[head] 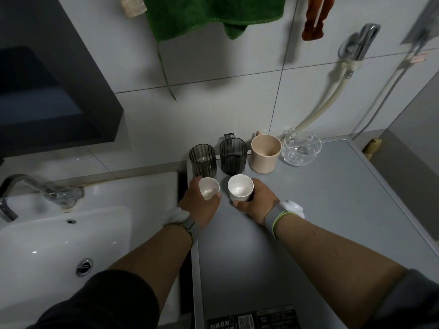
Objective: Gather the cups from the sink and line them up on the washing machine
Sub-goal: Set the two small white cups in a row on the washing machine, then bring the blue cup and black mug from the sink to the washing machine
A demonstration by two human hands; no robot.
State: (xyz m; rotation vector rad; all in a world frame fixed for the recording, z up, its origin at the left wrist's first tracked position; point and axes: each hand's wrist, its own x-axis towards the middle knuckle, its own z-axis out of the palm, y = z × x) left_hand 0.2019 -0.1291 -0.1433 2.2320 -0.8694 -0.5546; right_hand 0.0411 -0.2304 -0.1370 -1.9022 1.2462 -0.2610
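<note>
Sleeves: two dark sleeves (99,302) are lying nearest to the camera, pushed up on both forearms.
Landmark: the washing machine (308,233) is showing its grey top, right of the white sink (59,233).
Left hand: the left hand (199,207) is holding a small white cup (209,188) over the machine's left edge; its fingers are clamped on this cup, which is tilting a little.
Right hand: the right hand (259,203) is holding a second white cup (240,187) on the machine top, just beside the first one; its fingers are wrapping tight around it.
Back row on the machine: a ribbed smoky cup (202,160), a dark cup with a handle (233,154), a beige mug (266,153) and a clear glass bowl (301,147) are standing side by side near the wall.
Wall behind the machine: a green towel (209,15) is hanging.
Wrists: grey bands (273,216) are sitting on both.
</note>
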